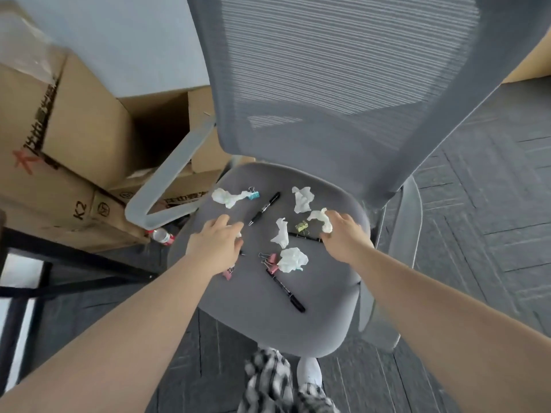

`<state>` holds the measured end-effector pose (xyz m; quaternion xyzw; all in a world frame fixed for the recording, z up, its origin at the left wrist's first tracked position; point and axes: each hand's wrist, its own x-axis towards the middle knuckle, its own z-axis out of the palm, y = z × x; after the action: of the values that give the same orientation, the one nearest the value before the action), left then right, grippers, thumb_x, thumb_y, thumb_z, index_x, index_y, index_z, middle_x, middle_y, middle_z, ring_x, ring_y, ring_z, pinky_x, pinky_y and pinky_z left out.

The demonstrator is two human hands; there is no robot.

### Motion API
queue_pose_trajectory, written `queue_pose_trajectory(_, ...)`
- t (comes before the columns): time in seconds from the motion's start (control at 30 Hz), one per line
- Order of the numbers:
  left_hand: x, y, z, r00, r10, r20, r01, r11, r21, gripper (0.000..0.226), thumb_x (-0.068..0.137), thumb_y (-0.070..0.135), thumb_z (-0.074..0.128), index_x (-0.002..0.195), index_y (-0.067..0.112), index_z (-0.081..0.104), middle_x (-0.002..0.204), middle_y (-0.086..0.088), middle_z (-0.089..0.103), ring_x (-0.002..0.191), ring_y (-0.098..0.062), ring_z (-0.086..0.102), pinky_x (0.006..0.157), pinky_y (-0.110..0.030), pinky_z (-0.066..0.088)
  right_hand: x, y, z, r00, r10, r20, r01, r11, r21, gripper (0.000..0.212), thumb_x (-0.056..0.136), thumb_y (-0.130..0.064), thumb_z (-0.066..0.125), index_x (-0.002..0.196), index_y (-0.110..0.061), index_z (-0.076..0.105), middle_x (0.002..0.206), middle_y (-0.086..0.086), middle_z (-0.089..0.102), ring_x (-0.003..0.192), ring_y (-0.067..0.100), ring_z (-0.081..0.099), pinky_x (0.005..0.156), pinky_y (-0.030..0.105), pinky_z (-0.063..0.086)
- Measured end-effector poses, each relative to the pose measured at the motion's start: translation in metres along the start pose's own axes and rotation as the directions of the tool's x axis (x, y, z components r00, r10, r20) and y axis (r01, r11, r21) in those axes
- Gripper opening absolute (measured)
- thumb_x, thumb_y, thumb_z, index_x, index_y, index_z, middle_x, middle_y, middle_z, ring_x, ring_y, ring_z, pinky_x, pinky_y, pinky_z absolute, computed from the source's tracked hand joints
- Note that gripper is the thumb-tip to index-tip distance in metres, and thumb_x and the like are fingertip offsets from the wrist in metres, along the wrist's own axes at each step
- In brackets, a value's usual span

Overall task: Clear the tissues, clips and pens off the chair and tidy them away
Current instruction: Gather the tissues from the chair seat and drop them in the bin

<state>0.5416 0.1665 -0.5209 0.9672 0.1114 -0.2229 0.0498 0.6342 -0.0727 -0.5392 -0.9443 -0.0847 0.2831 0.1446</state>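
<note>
The grey chair seat (253, 317) holds the litter. My right hand (343, 236) pinches a crumpled tissue (320, 217) at the seat's right edge. My left hand (217, 242) is curled over another tissue (238, 234), of which only a white scrap shows. Loose tissues lie at the back left (228, 198), the back middle (302, 199), the centre (281, 235) and the front (293, 259). Black pens lie at the back (265, 208), the front (287, 293) and partly under my right hand (304, 236). A teal clip (253, 194), a yellow clip (301, 226) and pink clips (271, 259) (228, 274) are scattered between them.
The mesh backrest (343, 84) rises behind the seat, and a grey armrest (170, 180) juts out at the left. Cardboard boxes (74, 129) are stacked at the left, with a plastic bottle (162, 236) on the floor. A black frame (59, 263) stands at the near left. Dark carpet surrounds the chair.
</note>
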Motion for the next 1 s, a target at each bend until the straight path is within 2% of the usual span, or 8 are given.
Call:
queue_pose_trajectory(0.3,0.083,-0.024,0.073,0.973,-0.120,0.197,0.131,0.990,-0.046,0.055,0.095,0.033,0.046,0.145,0.032,0.023,0.145,-0.009,0.026,0.120,-0.038,0.043,0.084,-0.044,0.048,0.089,0.004,0.056,0.984,0.177,-0.031,-0.177,0.984,0.013,0.044,0.096,-0.021,0.044,0.138,-0.019,0.033,0.128,0.012,0.048,0.115,0.035,0.049,0.076,0.039,0.045)
queue_pose_trajectory(0.4,0.097,-0.029,0.089,0.963,-0.123,0.240,0.136,0.990,-0.037,0.064,0.093,0.027,0.053,0.147,0.031,0.019,0.146,-0.009,0.023,0.117,-0.036,0.048,0.083,-0.041,0.048,0.105,0.000,0.072,0.973,0.230,-0.034,-0.229,0.973,0.028,0.051,0.094,-0.021,0.049,0.141,-0.021,0.027,0.132,0.011,0.045,0.120,0.032,0.045,0.082,0.040,0.042)
queue_pose_trajectory(0.5,0.107,-0.032,0.099,0.963,-0.096,0.253,0.125,0.987,-0.103,0.070,0.080,0.007,0.059,0.140,0.028,0.029,0.139,-0.008,0.029,0.111,-0.032,0.051,0.079,-0.040,0.050,0.116,-0.003,0.083,0.966,0.255,-0.044,-0.253,0.967,0.040,0.058,0.091,-0.014,0.054,0.142,-0.022,0.026,0.133,0.011,0.044,0.121,0.032,0.045,0.088,0.042,0.043)
queue_pose_trajectory(0.6,0.115,-0.031,0.100,0.967,-0.069,0.244,0.118,0.975,-0.189,0.052,0.071,-0.001,0.054,0.119,0.015,0.046,0.122,-0.007,0.040,0.103,-0.030,0.050,0.075,-0.038,0.051,0.121,-0.004,0.085,0.942,0.328,-0.067,-0.324,0.943,0.070,0.053,0.085,0.000,0.052,0.135,-0.015,0.039,0.126,0.012,0.049,0.118,0.033,0.046,0.087,0.041,0.045)
queue_pose_trajectory(0.67,0.120,-0.031,0.096,0.975,-0.057,0.217,0.096,0.980,-0.176,0.033,0.075,0.003,0.055,0.107,0.007,0.053,0.114,-0.010,0.046,0.101,-0.032,0.050,0.078,-0.038,0.048,0.122,-0.006,0.084,0.932,0.356,-0.069,-0.350,0.933,0.088,0.036,0.083,0.006,0.050,0.117,-0.006,0.053,0.120,0.014,0.052,0.113,0.034,0.049,0.078,0.038,0.045)
queue_pose_trajectory(0.77,0.125,-0.028,0.084,0.991,-0.045,0.122,0.069,0.977,-0.203,0.011,0.080,0.011,0.053,0.087,0.002,0.056,0.097,-0.008,0.051,0.094,-0.028,0.045,0.070,-0.036,0.041,0.118,-0.010,0.077,0.927,0.358,-0.111,-0.340,0.928,0.153,0.015,0.087,-0.004,0.047,0.098,-0.002,0.057,0.114,0.014,0.053,0.111,0.033,0.049,0.066,0.033,0.040)
queue_pose_trajectory(0.9,0.133,-0.022,0.060,0.994,-0.103,0.026,0.106,0.968,-0.226,0.013,0.086,0.016,0.049,0.079,0.005,0.052,0.091,-0.009,0.053,0.086,-0.026,0.041,0.066,-0.034,0.035,0.097,-0.020,0.071,0.943,0.310,-0.122,-0.279,0.935,0.219,0.021,0.089,-0.019,0.043,0.102,-0.006,0.054,0.115,0.010,0.049,0.116,0.028,0.042,0.069,0.032,0.038)
queue_pose_trajectory(1.0,0.144,-0.024,0.052,0.989,-0.148,-0.008,0.143,0.963,-0.229,0.014,0.088,0.019,0.043,0.077,0.010,0.044,0.091,-0.012,0.060,0.074,-0.028,0.045,0.062,-0.033,0.036,0.078,-0.023,0.082,0.972,0.236,-0.008,-0.231,0.955,0.184,0.025,0.089,-0.023,0.044,0.108,-0.009,0.051,0.118,0.008,0.049,0.114,0.028,0.046,0.074,0.031,0.038)
